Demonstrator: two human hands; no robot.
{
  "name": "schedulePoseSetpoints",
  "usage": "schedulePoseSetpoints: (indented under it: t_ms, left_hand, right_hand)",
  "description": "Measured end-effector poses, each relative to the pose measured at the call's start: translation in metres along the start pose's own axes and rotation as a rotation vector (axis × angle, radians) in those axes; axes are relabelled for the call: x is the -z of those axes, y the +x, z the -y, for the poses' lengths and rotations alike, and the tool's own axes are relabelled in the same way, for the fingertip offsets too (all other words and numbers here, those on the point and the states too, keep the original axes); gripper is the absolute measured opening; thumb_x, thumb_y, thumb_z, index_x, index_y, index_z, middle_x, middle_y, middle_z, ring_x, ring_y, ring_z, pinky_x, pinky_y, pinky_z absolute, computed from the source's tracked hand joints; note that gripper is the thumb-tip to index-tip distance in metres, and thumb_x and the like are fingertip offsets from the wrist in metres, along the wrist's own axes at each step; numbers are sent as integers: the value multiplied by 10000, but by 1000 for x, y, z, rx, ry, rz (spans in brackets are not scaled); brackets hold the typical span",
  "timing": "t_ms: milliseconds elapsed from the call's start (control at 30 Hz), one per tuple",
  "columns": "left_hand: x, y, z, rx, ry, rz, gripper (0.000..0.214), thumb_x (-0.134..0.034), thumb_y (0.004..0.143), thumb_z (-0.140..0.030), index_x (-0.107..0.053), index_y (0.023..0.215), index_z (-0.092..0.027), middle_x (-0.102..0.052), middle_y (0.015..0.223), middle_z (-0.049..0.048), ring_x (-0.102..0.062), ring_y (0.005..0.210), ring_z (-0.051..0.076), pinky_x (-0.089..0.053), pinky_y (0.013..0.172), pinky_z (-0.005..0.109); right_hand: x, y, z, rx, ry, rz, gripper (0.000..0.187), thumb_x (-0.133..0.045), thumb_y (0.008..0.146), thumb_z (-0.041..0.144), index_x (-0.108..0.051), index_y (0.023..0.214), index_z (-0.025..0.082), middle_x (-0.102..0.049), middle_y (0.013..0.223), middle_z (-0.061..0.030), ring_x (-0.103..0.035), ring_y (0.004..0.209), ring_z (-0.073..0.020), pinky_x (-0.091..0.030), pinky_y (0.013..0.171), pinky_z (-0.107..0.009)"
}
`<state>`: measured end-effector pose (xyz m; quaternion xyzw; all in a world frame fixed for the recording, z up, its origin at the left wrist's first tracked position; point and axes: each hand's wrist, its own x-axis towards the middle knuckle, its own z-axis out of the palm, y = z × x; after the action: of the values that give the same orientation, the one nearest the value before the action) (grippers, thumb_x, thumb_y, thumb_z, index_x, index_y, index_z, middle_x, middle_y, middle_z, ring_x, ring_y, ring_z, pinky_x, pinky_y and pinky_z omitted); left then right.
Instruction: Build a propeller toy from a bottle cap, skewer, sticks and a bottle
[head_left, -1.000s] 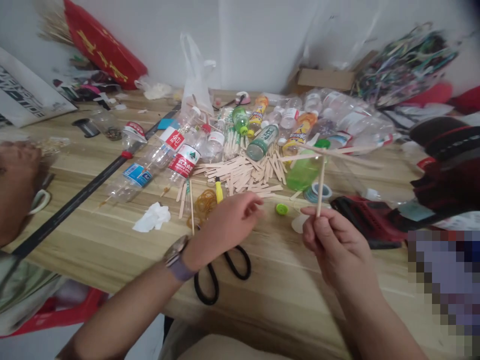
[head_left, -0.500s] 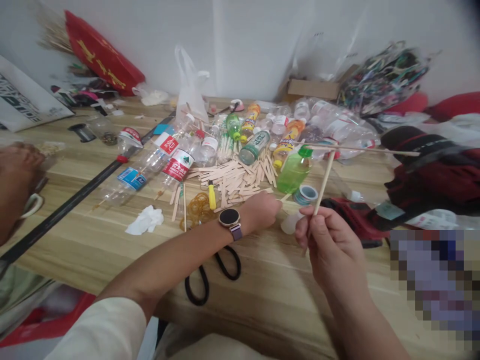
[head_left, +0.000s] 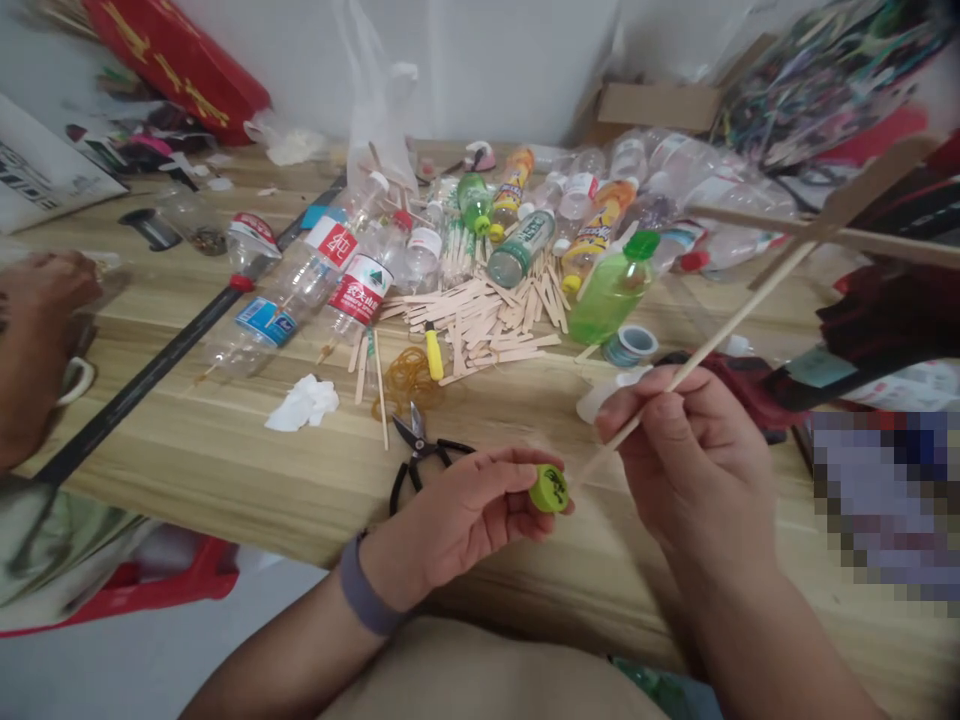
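Observation:
My left hand (head_left: pixel 450 525) pinches a yellow-green bottle cap (head_left: pixel 550 489) with a dark print on its top. My right hand (head_left: pixel 697 460) grips a thin wooden stick (head_left: pixel 724 332) that slants up to the right. Flat craft sticks (head_left: pixel 862 195) form a cross at the stick's upper end. Its lower end points toward the cap, but I cannot tell whether they touch. Behind my left hand lie black-handled cutters (head_left: pixel 420 445), partly hidden by it. A white, pale round piece (head_left: pixel 596 400) lies behind my right fingers.
Loose craft sticks (head_left: pixel 484 320) lie mid-table, with plastic bottles (head_left: pixel 360 290) around them, a green bottle (head_left: pixel 611 295), a tape roll (head_left: pixel 630 345), rubber bands (head_left: pixel 409 380), a yellow-handled tool (head_left: pixel 433 355) and crumpled tissue (head_left: pixel 304 403). Another person's hand (head_left: pixel 49 300) is at left, beyond a black bar (head_left: pixel 150 375).
My left hand has come back from near the green bottle, now with the cap in it. The stick in my right hand has tilted further right, bringing its cross closer to the camera.

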<state>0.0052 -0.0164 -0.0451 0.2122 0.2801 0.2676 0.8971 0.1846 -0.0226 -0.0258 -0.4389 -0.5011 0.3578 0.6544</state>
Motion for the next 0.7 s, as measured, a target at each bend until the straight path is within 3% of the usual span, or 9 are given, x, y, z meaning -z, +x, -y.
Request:
schedulePoseSetpoints:
  t_ms: [467, 700]
  left_hand:
    - [-4, -8, 13, -3, -73, -71, 163, -704, 828, -236, -735, 932, -114, -737, 818, 47, -663, 667, 85, -529, 676, 175]
    - [-2, -9, 17, -105, -23, -43, 352, -863, 699, -378, -758, 951, -156, -730, 871, 37, -666, 755, 125, -521, 779, 253]
  right_hand:
    - [-6, -15, 1, 59, -55, -9, 75, -611, 973, 327, -599, 958, 255, -678, 794, 15, -593, 667, -134, -471, 590, -258]
    - [-10, -21, 1, 46, -187, 63, 158, -605, 968, 380, -597, 924, 228, -680, 791, -18, -651, 691, -146, -545, 601, -250]
